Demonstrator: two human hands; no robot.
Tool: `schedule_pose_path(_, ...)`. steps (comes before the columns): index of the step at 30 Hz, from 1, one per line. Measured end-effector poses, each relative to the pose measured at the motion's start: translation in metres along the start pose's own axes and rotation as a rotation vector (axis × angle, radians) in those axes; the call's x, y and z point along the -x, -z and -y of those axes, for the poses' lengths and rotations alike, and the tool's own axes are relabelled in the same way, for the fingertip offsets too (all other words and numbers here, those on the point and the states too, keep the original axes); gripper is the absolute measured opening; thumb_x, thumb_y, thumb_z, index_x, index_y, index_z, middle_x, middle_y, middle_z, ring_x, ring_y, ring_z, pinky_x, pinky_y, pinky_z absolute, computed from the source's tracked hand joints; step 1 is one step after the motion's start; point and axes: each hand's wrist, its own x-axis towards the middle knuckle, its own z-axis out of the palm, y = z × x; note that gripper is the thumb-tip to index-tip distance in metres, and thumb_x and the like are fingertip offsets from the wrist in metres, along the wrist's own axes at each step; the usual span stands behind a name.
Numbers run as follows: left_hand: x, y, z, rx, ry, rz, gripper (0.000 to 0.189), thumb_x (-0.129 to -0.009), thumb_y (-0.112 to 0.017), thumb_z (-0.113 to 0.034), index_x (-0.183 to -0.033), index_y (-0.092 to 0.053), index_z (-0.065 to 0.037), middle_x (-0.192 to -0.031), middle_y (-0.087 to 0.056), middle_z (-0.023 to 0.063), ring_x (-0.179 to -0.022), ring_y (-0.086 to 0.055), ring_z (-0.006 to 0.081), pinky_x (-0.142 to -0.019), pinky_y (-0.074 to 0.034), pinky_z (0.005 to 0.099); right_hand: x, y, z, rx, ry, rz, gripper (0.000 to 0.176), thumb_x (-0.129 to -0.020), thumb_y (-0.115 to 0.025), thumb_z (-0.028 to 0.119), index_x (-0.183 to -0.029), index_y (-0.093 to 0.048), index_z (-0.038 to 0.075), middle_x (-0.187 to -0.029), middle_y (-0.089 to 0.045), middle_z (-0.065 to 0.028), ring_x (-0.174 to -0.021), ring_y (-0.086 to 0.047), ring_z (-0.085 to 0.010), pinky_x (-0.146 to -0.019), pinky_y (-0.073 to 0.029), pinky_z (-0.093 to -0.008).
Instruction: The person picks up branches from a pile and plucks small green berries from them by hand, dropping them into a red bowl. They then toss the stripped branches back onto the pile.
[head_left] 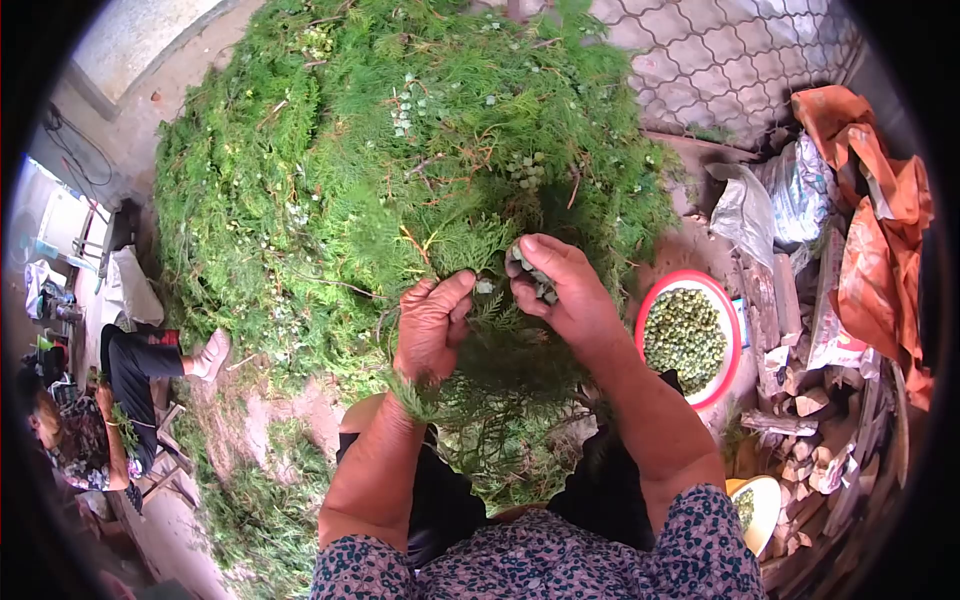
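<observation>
My left hand [436, 318] is closed on a green leafy branch [415, 395], its fingertips beside a pale green cone. Just to its right, my right hand [560, 285] curls around several grey-green cones [540, 278]. The two hands are close but apart, above my lap. Beyond them rises a large heap of green branches [340, 150] with clusters of pale cones. A white basin with a red rim [738, 345], holding many small green cones, stands to the right of my right forearm.
At the left, another person [120, 400] sits holding some greenery. Cut branches [260, 510] lie on the floor at lower left. On the right are stacked firewood [800, 470], a yellow bowl [765, 510], sacks [795, 190] and an orange cloth [870, 270]. Wire mesh [720, 70] stands behind.
</observation>
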Motion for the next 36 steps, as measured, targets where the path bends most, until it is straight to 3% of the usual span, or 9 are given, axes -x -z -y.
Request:
schedule_pose_path(14, -0.005, 0.006, 0.002, 0.036, -0.064, 0.140, 0.010, -0.080, -0.066, -0.011, -0.073, -0.058, -0.010, -0.058, -0.052, -0.0041, -0.045, -0.041, 0.0022, -0.036, -0.024, 0.0169, 0.003, -0.012, -0.018, 0.418, 0.021, -0.009, 0.021, -0.084, -0.062, 0.024, -0.089, -0.058, 0.004, -0.073, -0.053, 0.0007, -0.053, -0.047, -0.0047, -0.041, -0.032, -0.0183)
schedule_pose_path(16, -0.006, 0.007, 0.003, 0.070, -0.025, 0.164, 0.010, -0.080, -0.065, -0.012, -0.074, -0.058, -0.010, -0.058, -0.052, -0.0035, -0.045, -0.041, 0.0024, -0.037, -0.024, 0.0171, 0.000, -0.010, -0.020, 0.052, -0.145, -0.010, 0.023, -0.086, -0.059, 0.028, -0.085, -0.058, 0.005, -0.071, -0.054, 0.0006, -0.050, -0.045, -0.0054, -0.039, -0.029, -0.0190)
schedule_pose_path(20, -0.004, 0.006, 0.003, 0.107, 0.041, 0.241, 0.010, -0.081, -0.064, -0.014, -0.077, -0.056, -0.010, -0.060, -0.052, -0.0023, -0.044, -0.039, 0.0036, -0.037, -0.023, 0.0177, 0.002, -0.009, -0.020, 0.077, -0.159, -0.014, 0.029, -0.088, -0.054, 0.032, -0.080, -0.059, 0.005, -0.069, -0.054, -0.0006, -0.048, -0.043, -0.0050, -0.038, -0.029, -0.0176)
schedule_pose_path(25, -0.017, 0.020, 0.009, 0.190, 0.020, 0.180, 0.013, -0.082, -0.063, -0.020, -0.080, -0.053, -0.012, -0.058, -0.045, -0.0038, -0.043, -0.035, 0.0061, -0.039, -0.024, 0.0197, 0.002, 0.010, -0.002, -0.047, 0.045, 0.155, 0.018, -0.086, -0.058, 0.022, -0.089, -0.057, 0.005, -0.078, -0.057, -0.0045, -0.049, -0.047, -0.0084, -0.038, -0.030, -0.0200)
schedule_pose_path(27, -0.015, 0.018, 0.009, 0.213, -0.028, 0.205, 0.015, -0.082, -0.063, -0.022, -0.082, -0.052, -0.012, -0.059, -0.047, -0.0032, -0.044, -0.036, 0.0072, -0.040, -0.025, 0.0203, 0.002, 0.015, 0.008, -0.207, 0.070, 0.024, 0.015, -0.085, -0.057, 0.017, -0.093, -0.056, 0.004, -0.085, -0.060, -0.0121, -0.058, -0.052, -0.0112, -0.041, -0.034, -0.0202)
schedule_pose_path(29, -0.012, 0.010, 0.005, 0.213, -0.022, 0.028, 0.018, -0.082, -0.063, -0.025, -0.086, -0.050, -0.013, -0.067, -0.053, -0.0003, -0.048, -0.040, 0.0100, -0.041, -0.025, 0.0217, 0.001, 0.025, 0.020, -0.244, 0.195, 0.120, 0.016, -0.085, -0.056, 0.016, -0.097, -0.055, 0.005, -0.090, -0.059, -0.0146, -0.062, -0.053, -0.0128, -0.042, -0.035, -0.0202)
schedule_pose_path(33, -0.021, 0.023, 0.007, 0.218, 0.004, 0.013, 0.027, -0.083, -0.061, -0.027, -0.096, -0.049, -0.006, -0.084, -0.063, 0.0123, -0.063, -0.059, 0.0195, -0.059, -0.051, 0.0322, 0.008, 0.037, 0.048, -0.300, 0.270, 0.039, 0.020, -0.084, -0.057, 0.015, -0.100, -0.054, 0.003, -0.096, -0.057, -0.0161, -0.063, -0.052, -0.0157, -0.043, -0.036, -0.0208)
schedule_pose_path(34, -0.024, 0.026, 0.007, 0.232, 0.023, 0.058, 0.031, -0.085, -0.059, -0.026, -0.104, -0.046, -0.006, -0.090, -0.062, 0.0160, -0.072, -0.062, 0.0240, -0.071, -0.053, 0.0381, 0.009, 0.040, 0.053, -0.276, 0.298, 0.053, 0.020, -0.084, -0.058, 0.014, -0.100, -0.054, 0.003, -0.097, -0.057, -0.0160, -0.063, -0.052, -0.0160, -0.044, -0.036, -0.0206)
schedule_pose_path(36, -0.023, 0.022, 0.008, 0.268, 0.008, 0.063, 0.032, -0.085, -0.058, -0.026, -0.105, -0.045, -0.005, -0.092, -0.061, 0.0169, -0.075, -0.062, 0.0250, -0.073, -0.053, 0.0382, 0.012, 0.039, 0.062, -0.207, 0.311, 0.060, 0.018, -0.084, -0.059, 0.015, -0.099, -0.056, 0.006, -0.091, -0.058, -0.0123, -0.061, -0.052, -0.0138, -0.043, -0.035, -0.0188)
